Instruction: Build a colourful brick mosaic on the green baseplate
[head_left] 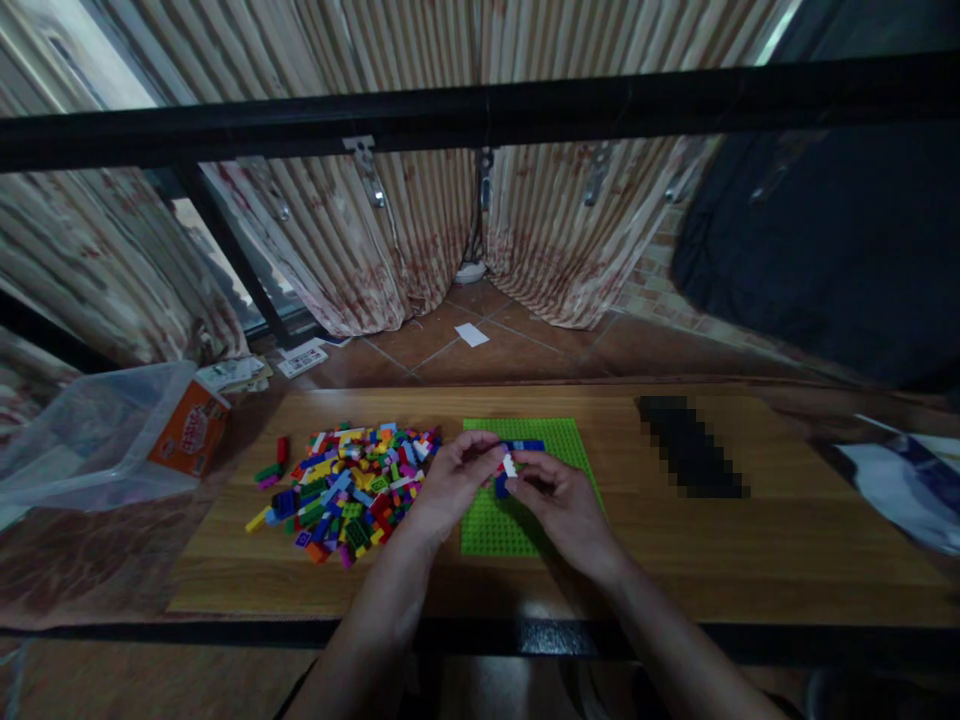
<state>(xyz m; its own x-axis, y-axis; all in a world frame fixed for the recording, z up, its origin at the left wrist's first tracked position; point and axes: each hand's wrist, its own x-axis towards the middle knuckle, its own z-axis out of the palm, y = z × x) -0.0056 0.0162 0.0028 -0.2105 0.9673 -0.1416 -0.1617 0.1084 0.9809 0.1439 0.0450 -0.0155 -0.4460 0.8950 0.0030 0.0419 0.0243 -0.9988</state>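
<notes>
A green studded baseplate (555, 440) lies in the middle of the wooden table (750, 540). Over it, my left hand (450, 485) and my right hand (562, 505) meet, fingers curled in a pinch around a small cluster of blue, white and red bricks (511, 462). A strip of blue bricks (525, 445) sits on the plate just behind the fingertips. To the left of my left hand lies a heap of several loose coloured bricks (352, 485).
A clear plastic bag with an orange box (184, 430) sits at the table's left end. A dark blurred-out object (690, 445) lies right of the plate. A white-and-blue bag (907, 480) is at the far right. A black rail (480, 110) crosses overhead; curtains hang behind.
</notes>
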